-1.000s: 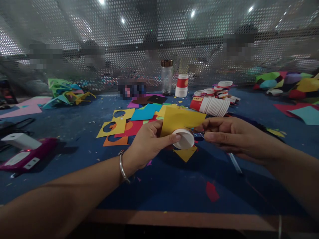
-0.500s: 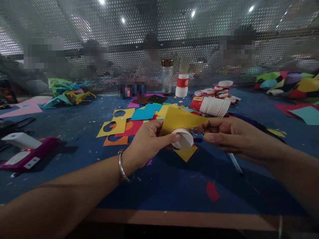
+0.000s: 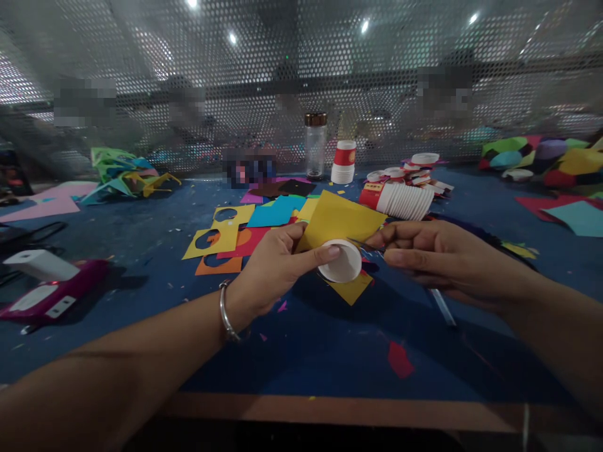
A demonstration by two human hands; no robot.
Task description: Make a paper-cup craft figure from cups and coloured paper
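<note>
My left hand [image 3: 277, 263] is closed on a yellow paper square [image 3: 346, 216] and a white paper cup [image 3: 346, 263]. The cup's open mouth faces me, and its other end lies against the paper. My left thumb presses on the cup's rim. Just right of the cup, my right hand [image 3: 424, 254] is closed on what look like small scissors [image 3: 362, 243]. Their thin dark blades point left at the paper beside the cup, while the fingers hide the handles. Under the cup, another yellow paper piece [image 3: 352, 292] lies on the table.
Yellow sheets with round holes [image 3: 214, 242] and coloured paper [image 3: 271, 213] lie behind my left hand. Stacked paper cups [image 3: 405, 199] rest at the back right, near a glass bottle [image 3: 315, 147]. A purple power strip [image 3: 80, 292] sits at left. Red scrap [image 3: 400, 360] lies in front.
The yellow paper has tilted up, showing more of its face. The cup has shifted slightly left and its mouth shows more. The scissors' tip has moved left to the cup's edge.
</note>
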